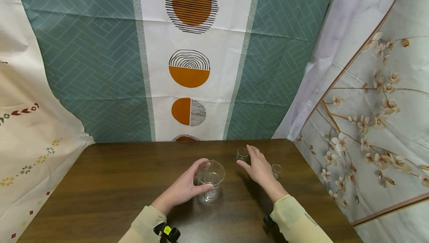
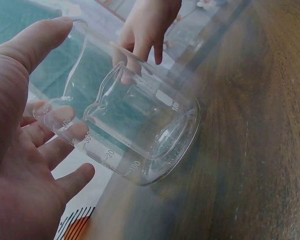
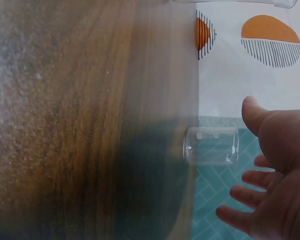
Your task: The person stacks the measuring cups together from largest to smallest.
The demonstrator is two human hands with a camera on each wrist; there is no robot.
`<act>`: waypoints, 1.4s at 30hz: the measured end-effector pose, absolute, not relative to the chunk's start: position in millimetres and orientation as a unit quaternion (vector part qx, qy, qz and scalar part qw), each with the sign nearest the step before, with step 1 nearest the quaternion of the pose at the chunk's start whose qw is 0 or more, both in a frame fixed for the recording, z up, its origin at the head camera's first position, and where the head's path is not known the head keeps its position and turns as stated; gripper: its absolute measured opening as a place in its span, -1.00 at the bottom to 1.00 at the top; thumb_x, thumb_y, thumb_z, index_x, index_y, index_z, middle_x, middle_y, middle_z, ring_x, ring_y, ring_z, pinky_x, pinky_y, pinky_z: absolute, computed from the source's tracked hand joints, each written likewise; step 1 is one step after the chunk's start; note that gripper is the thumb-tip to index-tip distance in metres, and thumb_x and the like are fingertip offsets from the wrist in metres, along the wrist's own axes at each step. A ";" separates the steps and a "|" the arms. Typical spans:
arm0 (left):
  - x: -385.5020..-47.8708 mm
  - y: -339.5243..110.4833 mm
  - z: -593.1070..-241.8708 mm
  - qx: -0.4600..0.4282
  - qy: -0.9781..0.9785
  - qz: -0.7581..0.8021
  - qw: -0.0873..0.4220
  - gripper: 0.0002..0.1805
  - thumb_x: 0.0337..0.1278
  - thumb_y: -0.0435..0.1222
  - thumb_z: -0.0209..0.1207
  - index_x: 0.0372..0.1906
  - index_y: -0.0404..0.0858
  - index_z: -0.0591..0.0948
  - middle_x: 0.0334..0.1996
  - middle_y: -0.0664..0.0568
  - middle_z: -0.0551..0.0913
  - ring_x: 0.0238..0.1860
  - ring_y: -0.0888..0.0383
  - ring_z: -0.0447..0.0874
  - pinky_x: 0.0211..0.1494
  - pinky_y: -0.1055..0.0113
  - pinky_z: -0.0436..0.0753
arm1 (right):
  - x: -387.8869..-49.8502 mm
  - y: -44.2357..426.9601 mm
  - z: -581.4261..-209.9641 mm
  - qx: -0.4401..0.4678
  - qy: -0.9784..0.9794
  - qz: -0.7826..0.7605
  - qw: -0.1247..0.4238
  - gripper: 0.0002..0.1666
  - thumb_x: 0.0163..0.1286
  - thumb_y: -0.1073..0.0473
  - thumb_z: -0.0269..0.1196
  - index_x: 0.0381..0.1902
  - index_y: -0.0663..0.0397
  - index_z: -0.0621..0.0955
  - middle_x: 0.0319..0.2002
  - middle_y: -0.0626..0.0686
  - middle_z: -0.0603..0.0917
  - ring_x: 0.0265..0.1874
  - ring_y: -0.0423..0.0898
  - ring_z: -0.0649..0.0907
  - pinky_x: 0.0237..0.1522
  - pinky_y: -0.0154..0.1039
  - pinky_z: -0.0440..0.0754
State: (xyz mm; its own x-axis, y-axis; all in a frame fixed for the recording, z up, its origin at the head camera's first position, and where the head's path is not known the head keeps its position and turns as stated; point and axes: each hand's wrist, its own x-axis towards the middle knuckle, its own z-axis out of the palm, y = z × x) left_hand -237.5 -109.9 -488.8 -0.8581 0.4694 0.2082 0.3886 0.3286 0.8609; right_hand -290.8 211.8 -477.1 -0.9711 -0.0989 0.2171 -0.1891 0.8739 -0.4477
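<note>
Tabletop (image 1: 117, 183), beaker (image 1: 219, 178) within left grip (image 1: 183, 186)

Your big beaker (image 1: 218, 180) and the small cups (image 1: 242, 155) are clear, smooth, shiny glass. Your table (image 1: 110, 183) looks like streaky wood with a soft shine. The hanging sheet (image 1: 97, 68) looks like dull, creased cloth, and your sleeves (image 1: 295, 213) are cloth too.

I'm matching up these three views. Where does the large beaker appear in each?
Head: the large beaker is below centre, held by the left hand.
Left wrist: the large beaker spans the middle, slanted.
Right wrist: probably the glass sliver at the top edge; too cropped to be sure.
Shared landmark: the orange-and-black print.
</note>
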 end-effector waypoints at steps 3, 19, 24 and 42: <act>-237.8 -109.3 -489.3 0.267 0.813 0.517 0.039 -0.05 0.35 0.00 0.54 0.66 -0.08 0.29 0.53 0.06 0.51 0.58 -0.05 0.41 0.64 -0.25 0.29 | -292.4 212.5 -477.6 0.069 -0.964 0.236 0.097 0.03 0.57 -0.20 0.43 0.71 0.21 0.30 0.65 0.33 0.33 0.58 0.39 0.38 0.37 0.45 0.49; -237.2 -108.5 -487.4 0.269 0.810 0.520 0.041 -0.04 0.36 0.00 0.53 0.67 -0.09 0.27 0.53 0.05 0.50 0.59 -0.04 0.40 0.65 -0.23 0.28 | -302.3 214.1 -474.9 0.046 -0.971 0.218 0.088 0.02 0.60 -0.21 0.38 0.71 0.25 0.29 0.64 0.35 0.32 0.58 0.40 0.36 0.38 0.47 0.48; -236.8 -109.1 -486.9 0.268 0.805 0.527 0.045 -0.05 0.36 -0.03 0.54 0.67 -0.12 0.27 0.52 0.03 0.50 0.58 -0.05 0.40 0.65 -0.24 0.27 | -305.6 211.5 -471.8 0.043 -0.971 0.221 0.076 0.02 0.62 -0.21 0.37 0.71 0.28 0.27 0.65 0.38 0.29 0.60 0.41 0.33 0.43 0.46 0.43; -237.6 -110.1 -489.0 0.269 0.807 0.524 0.044 -0.05 0.36 -0.01 0.53 0.67 -0.09 0.27 0.52 0.03 0.50 0.58 -0.07 0.40 0.65 -0.26 0.27 | -316.6 212.7 -478.2 0.028 -0.976 0.206 0.059 0.00 0.65 -0.24 0.32 0.68 0.32 0.30 0.62 0.41 0.34 0.57 0.44 0.37 0.41 0.46 0.45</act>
State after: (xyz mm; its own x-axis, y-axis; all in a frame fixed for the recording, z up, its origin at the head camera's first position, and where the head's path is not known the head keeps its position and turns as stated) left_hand -237.6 -110.1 -489.0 -0.8514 0.4806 0.2100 0.3873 0.3062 0.8696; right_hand -316.6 212.7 -478.2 -0.9915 -0.0312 0.1263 -0.0796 0.9137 -0.3985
